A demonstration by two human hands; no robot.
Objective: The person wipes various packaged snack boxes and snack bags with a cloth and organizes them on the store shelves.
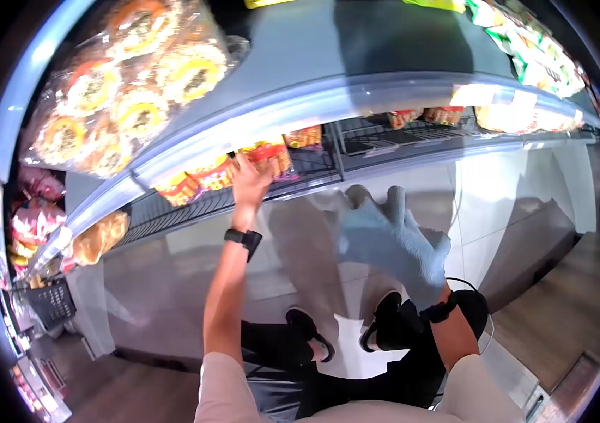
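Note:
My left hand [251, 178] reaches up to the wire shelf beneath the price rail. Its fingers are closed at the front of a red-and-yellow food packet [279, 153]; part of the grip is hidden. Similar packets [209, 175] stand to the left of this hand, and another [304, 137] sits behind it to the right. A thick, fuzzy blue-grey glove [391, 236] covers my right hand [393, 225], with its finger-like parts spread apart. That hand is in front of the shelf, above the floor, holding nothing I can see. Its left edge is blurred.
Clear bags of ring-shaped baked goods [130, 92] lie on the upper shelf at left. Green-and-white packets [525, 53] are at upper right. A bread bag [101, 237] sits on the lower left shelf. A dark basket [51, 304] stands farther left. A cable [480, 290] curves near my right wrist.

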